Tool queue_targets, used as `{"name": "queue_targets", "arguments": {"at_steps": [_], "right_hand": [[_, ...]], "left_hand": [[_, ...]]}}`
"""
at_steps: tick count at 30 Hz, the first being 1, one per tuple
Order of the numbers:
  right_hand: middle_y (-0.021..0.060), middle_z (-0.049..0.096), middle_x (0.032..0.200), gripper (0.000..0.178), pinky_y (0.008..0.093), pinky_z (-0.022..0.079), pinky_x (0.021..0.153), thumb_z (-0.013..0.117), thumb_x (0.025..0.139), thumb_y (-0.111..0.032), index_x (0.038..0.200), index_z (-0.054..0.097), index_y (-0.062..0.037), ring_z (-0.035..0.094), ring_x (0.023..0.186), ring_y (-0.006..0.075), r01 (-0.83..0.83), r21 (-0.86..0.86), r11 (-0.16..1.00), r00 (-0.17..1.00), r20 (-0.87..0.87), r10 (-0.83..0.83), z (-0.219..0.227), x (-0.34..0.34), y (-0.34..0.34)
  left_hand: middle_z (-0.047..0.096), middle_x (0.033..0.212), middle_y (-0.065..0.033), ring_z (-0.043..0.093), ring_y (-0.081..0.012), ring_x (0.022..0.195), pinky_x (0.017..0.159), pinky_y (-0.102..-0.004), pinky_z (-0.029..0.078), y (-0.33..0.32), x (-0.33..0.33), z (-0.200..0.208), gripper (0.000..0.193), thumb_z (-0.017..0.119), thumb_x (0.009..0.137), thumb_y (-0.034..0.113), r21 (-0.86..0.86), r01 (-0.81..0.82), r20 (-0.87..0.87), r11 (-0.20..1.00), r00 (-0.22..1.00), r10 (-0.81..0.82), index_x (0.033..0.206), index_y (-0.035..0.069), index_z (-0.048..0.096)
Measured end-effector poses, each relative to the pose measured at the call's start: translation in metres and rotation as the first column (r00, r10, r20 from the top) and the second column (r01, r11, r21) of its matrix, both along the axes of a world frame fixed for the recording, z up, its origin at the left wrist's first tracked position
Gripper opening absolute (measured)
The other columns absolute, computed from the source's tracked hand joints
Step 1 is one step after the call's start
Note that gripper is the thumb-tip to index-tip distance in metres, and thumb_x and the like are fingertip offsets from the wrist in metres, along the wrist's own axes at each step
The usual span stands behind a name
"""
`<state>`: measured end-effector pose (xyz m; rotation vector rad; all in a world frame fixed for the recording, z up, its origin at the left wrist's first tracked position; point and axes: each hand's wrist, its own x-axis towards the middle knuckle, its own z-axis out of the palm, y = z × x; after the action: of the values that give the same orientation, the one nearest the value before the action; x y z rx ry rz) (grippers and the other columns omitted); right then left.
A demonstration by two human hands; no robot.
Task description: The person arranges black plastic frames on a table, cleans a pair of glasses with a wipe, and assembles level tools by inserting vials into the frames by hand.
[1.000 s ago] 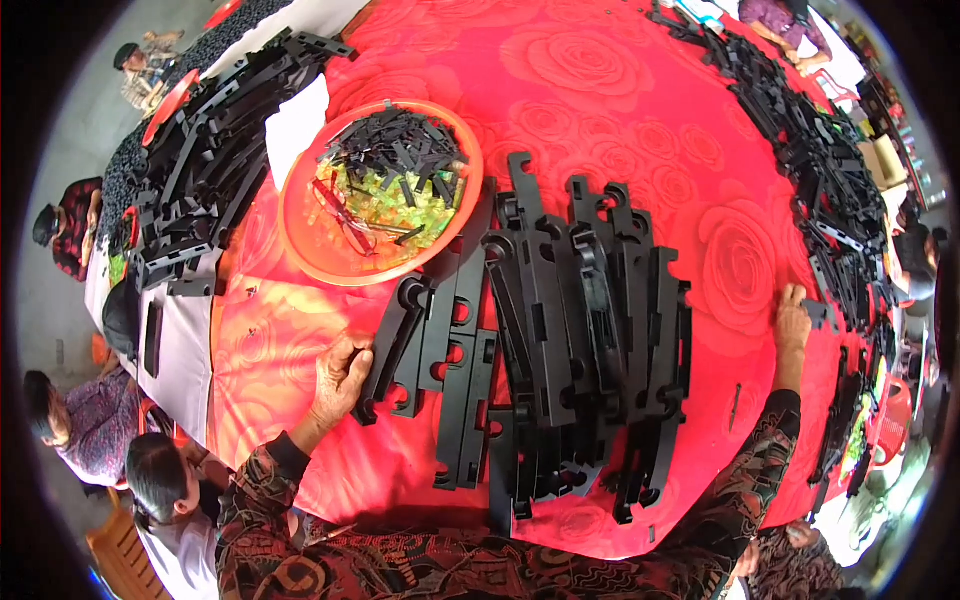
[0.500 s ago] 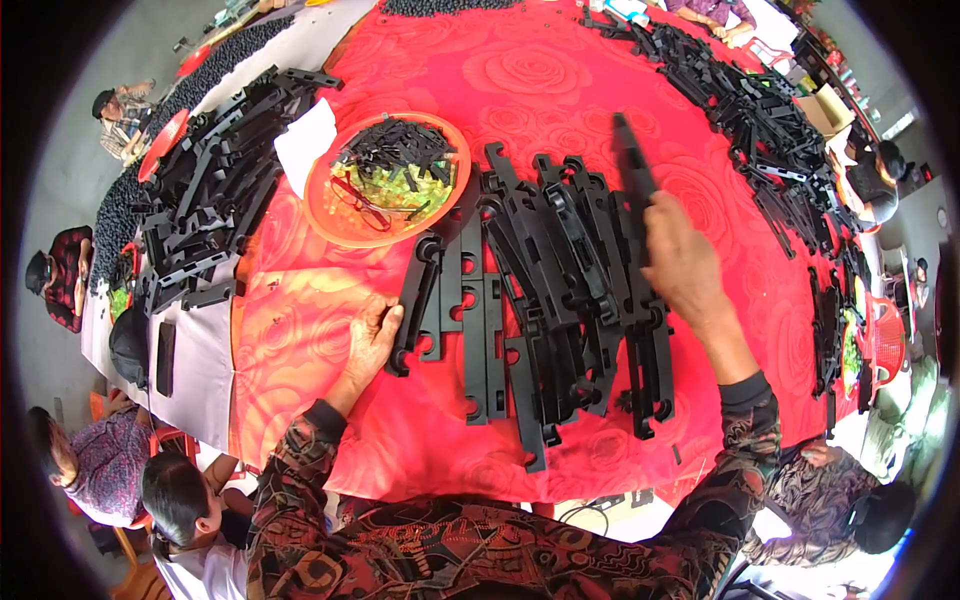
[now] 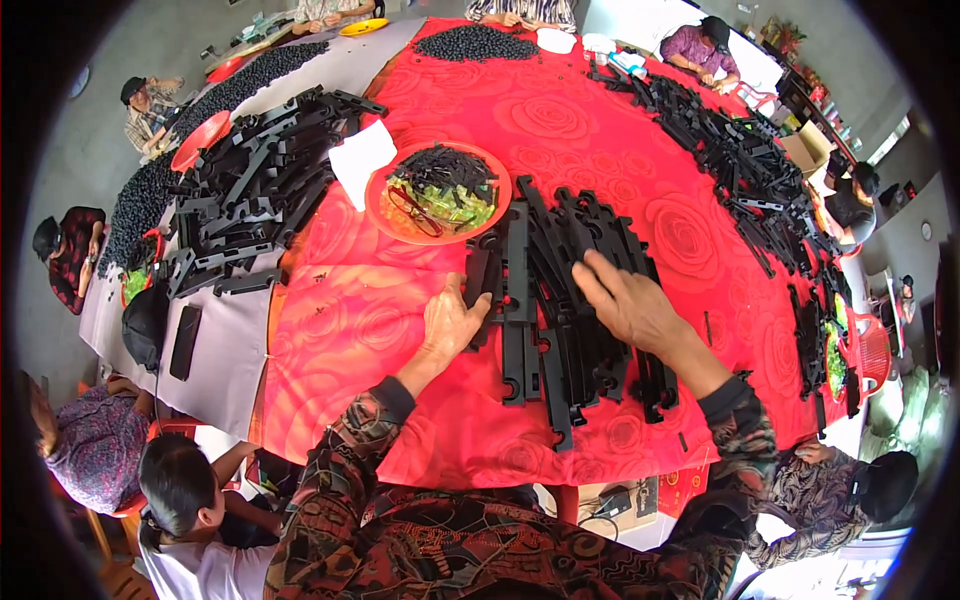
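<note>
At the lower edge we see the wearer's patterned sleeves (image 3: 345,447) ending in dark cuffs (image 3: 393,397). Above them we find the left hand (image 3: 450,320), half curled at the left side of a sheaf of notched black strips (image 3: 560,345); its thumb lies against the outermost one, though we cannot make out whether the partly hidden fingers grip it. The right hand (image 3: 640,305) is palm down over the right part of the sheaf, fingers extended and slightly spread, with nothing in its grasp; we cannot judge how firmly it touches. The strips overlap, side by side, on a red tablecloth (image 3: 345,385) printed with roses. At left, a black phone (image 3: 185,342) and a black cap (image 3: 145,328) lie on a grey cloth (image 3: 225,390). Just beyond the strips we note an orange bowl (image 3: 400,233) containing black slivers (image 3: 450,165) and yellow-green pieces (image 3: 470,205), with a white sheet (image 3: 360,165) beside it. Farther out, a left pile (image 3: 250,190) and a long right pile (image 3: 740,165) of similar parts flank the scene. Farthest off, we observe a heap of small black pieces (image 3: 475,43) and a purple-shirted co-worker (image 3: 690,55).
</note>
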<state>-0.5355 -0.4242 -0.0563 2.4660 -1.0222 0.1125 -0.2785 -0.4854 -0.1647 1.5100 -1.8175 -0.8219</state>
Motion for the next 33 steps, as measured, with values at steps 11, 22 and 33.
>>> {"name": "queue_targets", "arguments": {"at_steps": [11,22,33], "right_hand": [[0.0068,0.058,0.083,0.023,0.0240,0.042,0.042,0.060,0.083,-0.013,0.101,0.056,0.0005,0.053,0.059,0.0096,0.230,0.491,0.840,-0.459,0.816,-0.351,-0.064,-0.008,-0.016],[0.0100,0.058,0.062,0.038,0.0314,0.040,0.041,0.051,0.087,-0.034,0.090,0.063,0.0018,0.055,0.049,0.0156,0.624,0.732,0.274,-0.119,0.435,-0.893,-0.155,-0.170,0.090],[0.0278,0.058,0.074,0.038,0.0505,0.043,0.062,0.051,0.086,-0.035,0.079,0.062,0.0014,0.059,0.074,0.0425,0.821,0.442,0.362,0.097,0.517,-0.851,-0.146,-0.149,0.076]], "left_hand": [[0.056,0.094,-0.0210,0.051,-0.0380,0.092,0.080,-0.0470,0.042,0.015,-0.003,-0.020,0.051,0.052,0.083,0.049,-0.259,0.121,0.252,0.958,0.966,-0.053,0.110,0.006,0.057],[0.052,0.108,-0.0280,0.050,-0.0403,0.101,0.088,-0.0456,0.040,0.004,-0.019,-0.032,0.060,0.056,0.084,0.037,-0.221,0.248,0.095,0.943,0.968,-0.232,0.122,-0.006,0.043],[0.053,0.106,-0.0255,0.050,-0.0399,0.100,0.087,-0.0453,0.039,-0.009,-0.002,-0.033,0.057,0.060,0.081,0.035,-0.376,0.234,0.168,0.897,0.969,-0.182,0.117,-0.006,0.045]]}}
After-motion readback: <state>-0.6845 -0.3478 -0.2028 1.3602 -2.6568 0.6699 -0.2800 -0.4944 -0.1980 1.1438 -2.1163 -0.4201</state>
